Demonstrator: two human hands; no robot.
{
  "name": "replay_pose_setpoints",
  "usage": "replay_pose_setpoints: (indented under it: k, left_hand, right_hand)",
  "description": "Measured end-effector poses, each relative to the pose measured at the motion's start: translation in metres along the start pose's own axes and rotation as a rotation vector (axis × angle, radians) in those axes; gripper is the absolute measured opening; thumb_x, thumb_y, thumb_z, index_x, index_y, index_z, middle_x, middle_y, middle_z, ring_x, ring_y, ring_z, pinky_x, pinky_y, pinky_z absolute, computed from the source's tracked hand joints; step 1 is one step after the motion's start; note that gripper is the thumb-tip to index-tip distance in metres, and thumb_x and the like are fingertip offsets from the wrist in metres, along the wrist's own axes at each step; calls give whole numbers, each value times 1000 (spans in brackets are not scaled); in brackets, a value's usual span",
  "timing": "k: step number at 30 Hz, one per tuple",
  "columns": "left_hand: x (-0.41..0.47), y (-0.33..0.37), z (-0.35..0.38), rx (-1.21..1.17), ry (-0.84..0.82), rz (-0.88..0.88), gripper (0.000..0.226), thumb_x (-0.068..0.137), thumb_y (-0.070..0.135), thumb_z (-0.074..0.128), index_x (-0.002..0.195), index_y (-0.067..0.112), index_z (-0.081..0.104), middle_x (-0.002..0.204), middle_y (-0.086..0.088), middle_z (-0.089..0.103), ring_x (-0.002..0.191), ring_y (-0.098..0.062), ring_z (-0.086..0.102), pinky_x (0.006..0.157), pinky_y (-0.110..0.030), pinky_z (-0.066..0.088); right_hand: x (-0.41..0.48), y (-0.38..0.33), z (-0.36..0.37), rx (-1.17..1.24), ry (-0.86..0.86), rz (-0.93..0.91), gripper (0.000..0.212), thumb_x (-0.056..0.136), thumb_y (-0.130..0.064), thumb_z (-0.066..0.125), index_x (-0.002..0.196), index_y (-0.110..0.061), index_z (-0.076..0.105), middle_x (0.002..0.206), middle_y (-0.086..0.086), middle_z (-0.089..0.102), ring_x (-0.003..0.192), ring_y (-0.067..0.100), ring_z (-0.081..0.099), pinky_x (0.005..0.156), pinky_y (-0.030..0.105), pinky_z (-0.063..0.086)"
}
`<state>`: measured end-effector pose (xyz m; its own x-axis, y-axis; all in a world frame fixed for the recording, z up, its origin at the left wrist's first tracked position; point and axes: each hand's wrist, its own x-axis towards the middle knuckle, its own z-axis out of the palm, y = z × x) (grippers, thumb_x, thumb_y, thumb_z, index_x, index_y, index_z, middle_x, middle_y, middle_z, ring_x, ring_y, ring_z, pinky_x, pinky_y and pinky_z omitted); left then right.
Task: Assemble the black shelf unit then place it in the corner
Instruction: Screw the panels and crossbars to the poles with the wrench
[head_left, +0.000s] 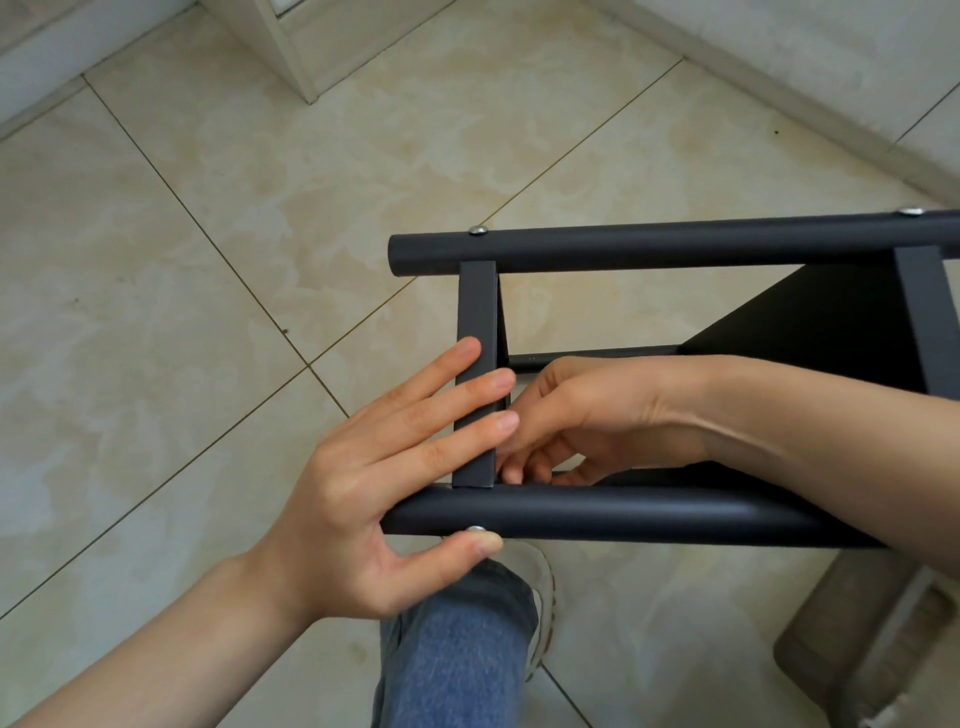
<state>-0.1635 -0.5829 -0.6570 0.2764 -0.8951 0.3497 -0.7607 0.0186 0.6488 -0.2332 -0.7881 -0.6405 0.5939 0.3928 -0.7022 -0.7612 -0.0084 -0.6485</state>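
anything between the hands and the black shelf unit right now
Nothing visible. The left hand lies with straight fingers on the flat crossbar of the black shelf unit, thumb at the near tube; the right hand reaches inside it, fingers curled by that joint.

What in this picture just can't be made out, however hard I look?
All in the head view:
1. Whether the right hand holds anything: its curled fingers and the near tube hide that.
2. The far end of the shelf unit, cut off by the right edge.
3. The near screw, half covered by the thumb of the left hand.
4. The grey thing at bottom right: blurred and cut off.
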Motion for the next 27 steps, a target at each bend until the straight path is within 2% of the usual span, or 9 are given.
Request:
replay_pose_setpoints:
  k: [5,9,13,20,27]
  left_hand:
    - [0,-1,1,-25,2,-2,53,98,36,60,133,-3,54,145,-18,52,147,-38,38,117,-45,37]
    - [-1,-1,1,-37,6,-3,54,98,36,60,132,-5,54,145,-19,52,147,-38,38,117,-45,37]
    - [0,0,-1,-22,-11,-9,53,98,36,60,128,-7,57,144,-20,52,147,-37,38,117,-44,37]
    - [1,1,0,-33,-4,-20,53,98,36,60,129,-7,57,144,-19,52,147,-37,37,118,-43,36]
    - [1,1,0,-23,-4,-14,52,98,36,59,128,-7,57,144,-19,51,147,-36,37,118,-43,36]
  right_hand:
    - [1,1,-1,-7,-14,24,30,90,-23,65,61,-23,73,70,-6,66,64,7,53,71,26,42]
    - [3,3,4,13,-25,28,21,92,-24,64,74,-20,74,81,-1,68,71,12,56,80,33,45]
    - [2,2,2,77,-46,-26,29,93,-18,62,67,-21,74,79,-1,67,65,9,54,72,26,45]
    - [3,2,0,52,-25,-18,32,91,-17,62,61,-21,73,71,-3,65,64,7,52,71,24,41]
    - [4,4,4,10,-5,-34,24,93,-22,62,71,-20,72,74,-1,65,64,9,53,69,25,44]
